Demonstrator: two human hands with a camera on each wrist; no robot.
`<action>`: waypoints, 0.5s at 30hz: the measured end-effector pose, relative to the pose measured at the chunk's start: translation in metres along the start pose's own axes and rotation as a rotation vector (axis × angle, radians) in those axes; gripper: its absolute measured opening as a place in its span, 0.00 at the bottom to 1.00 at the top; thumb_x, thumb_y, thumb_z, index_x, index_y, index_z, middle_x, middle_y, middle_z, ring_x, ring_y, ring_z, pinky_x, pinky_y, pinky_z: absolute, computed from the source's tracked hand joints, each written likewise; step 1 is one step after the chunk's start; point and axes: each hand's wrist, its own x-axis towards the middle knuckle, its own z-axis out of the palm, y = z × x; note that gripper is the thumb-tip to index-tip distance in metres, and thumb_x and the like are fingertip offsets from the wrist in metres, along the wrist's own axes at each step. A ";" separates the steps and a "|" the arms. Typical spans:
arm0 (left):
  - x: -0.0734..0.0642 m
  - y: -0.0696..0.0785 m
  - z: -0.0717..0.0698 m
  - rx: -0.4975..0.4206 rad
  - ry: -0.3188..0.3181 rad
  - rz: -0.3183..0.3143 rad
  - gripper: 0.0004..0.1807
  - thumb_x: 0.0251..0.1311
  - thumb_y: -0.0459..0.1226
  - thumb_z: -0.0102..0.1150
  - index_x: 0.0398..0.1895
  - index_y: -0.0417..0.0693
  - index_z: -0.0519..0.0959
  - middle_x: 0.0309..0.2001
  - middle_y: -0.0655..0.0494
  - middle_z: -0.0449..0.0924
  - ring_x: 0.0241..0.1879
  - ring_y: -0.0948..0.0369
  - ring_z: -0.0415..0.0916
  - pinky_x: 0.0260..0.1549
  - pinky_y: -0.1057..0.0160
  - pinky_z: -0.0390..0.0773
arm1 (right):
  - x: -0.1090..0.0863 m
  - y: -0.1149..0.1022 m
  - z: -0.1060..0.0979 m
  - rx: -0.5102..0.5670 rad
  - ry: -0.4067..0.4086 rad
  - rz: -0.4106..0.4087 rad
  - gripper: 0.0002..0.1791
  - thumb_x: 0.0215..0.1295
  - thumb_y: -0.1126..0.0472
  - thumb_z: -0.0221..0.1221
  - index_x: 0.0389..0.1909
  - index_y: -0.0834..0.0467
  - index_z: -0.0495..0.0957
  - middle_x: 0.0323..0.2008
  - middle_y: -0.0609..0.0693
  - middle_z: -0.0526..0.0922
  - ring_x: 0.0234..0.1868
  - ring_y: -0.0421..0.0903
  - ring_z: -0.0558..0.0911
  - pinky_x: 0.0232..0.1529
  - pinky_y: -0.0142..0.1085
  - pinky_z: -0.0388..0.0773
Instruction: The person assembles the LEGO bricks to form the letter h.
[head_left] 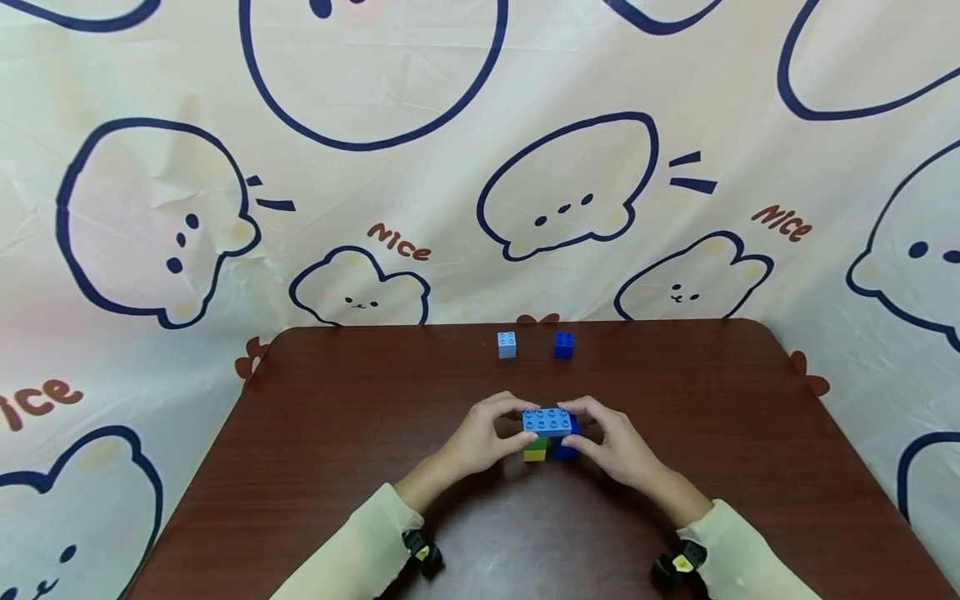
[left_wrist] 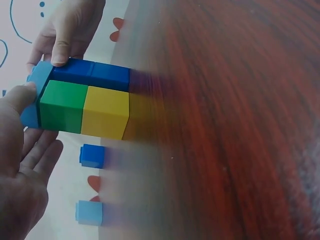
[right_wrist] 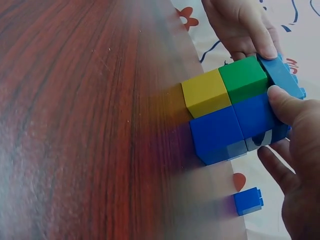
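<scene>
The left hand's [head_left: 483, 433] grip pinches the left end of the long light blue brick [head_left: 547, 422], thumb in front and fingers behind, while the right hand's [head_left: 618, 442] grip holds the right side, its thumb on the upper dark blue brick [right_wrist: 257, 115] just beneath and a finger at the light blue brick's back right corner. That light blue brick is a glossy, flat-sided oblong with two rows of four round studs, and it lies across the tops of two columns standing side by side. The left column has a plain, smooth green brick [left_wrist: 64, 106] above a bright yellow brick [left_wrist: 105, 111]; the right one has the upper dark blue brick above a matching lower dark blue brick [right_wrist: 217, 135]. The columns stand upright on the reddish-brown, wood-grained desk [head_left: 360, 392], between the two hands. Beyond them, near the far edge, sit a small pale blue brick [head_left: 507, 345] and, to its right and apart from it, a small dark blue brick [head_left: 564, 346], studs up. Behind hangs a pale cloth [head_left: 420, 183] printed with navy-outlined cartoon animals.
</scene>
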 end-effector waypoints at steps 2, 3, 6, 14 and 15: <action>0.000 0.000 0.000 0.004 -0.001 0.000 0.19 0.64 0.38 0.70 0.58 0.47 0.82 0.47 0.56 0.81 0.48 0.62 0.78 0.53 0.50 0.82 | 0.000 -0.001 -0.001 0.003 -0.010 0.010 0.24 0.65 0.63 0.69 0.61 0.60 0.76 0.54 0.48 0.84 0.47 0.42 0.84 0.46 0.37 0.84; 0.000 0.001 0.000 0.004 -0.001 0.002 0.19 0.64 0.38 0.69 0.58 0.47 0.82 0.47 0.56 0.81 0.48 0.62 0.78 0.53 0.50 0.81 | 0.000 -0.002 -0.002 0.004 -0.014 0.017 0.24 0.65 0.63 0.68 0.61 0.60 0.76 0.54 0.48 0.84 0.47 0.42 0.84 0.47 0.37 0.84; 0.000 0.001 0.000 0.000 -0.003 0.009 0.19 0.65 0.38 0.69 0.58 0.46 0.81 0.47 0.55 0.80 0.48 0.60 0.78 0.53 0.50 0.81 | 0.000 -0.004 -0.004 0.001 -0.029 0.037 0.25 0.66 0.62 0.68 0.62 0.58 0.76 0.54 0.46 0.83 0.47 0.42 0.83 0.47 0.36 0.84; 0.000 0.000 0.001 -0.003 0.000 0.014 0.19 0.64 0.37 0.69 0.58 0.46 0.81 0.48 0.55 0.81 0.48 0.61 0.78 0.53 0.49 0.81 | 0.000 -0.003 -0.003 0.016 -0.007 0.035 0.24 0.65 0.59 0.69 0.61 0.59 0.77 0.52 0.45 0.84 0.45 0.43 0.84 0.47 0.37 0.84; 0.000 -0.001 0.001 -0.003 0.002 0.019 0.19 0.64 0.37 0.69 0.58 0.46 0.81 0.48 0.54 0.81 0.48 0.61 0.78 0.53 0.49 0.81 | 0.001 -0.003 -0.002 0.018 -0.002 0.035 0.23 0.66 0.59 0.69 0.60 0.59 0.77 0.52 0.45 0.84 0.45 0.43 0.84 0.46 0.37 0.84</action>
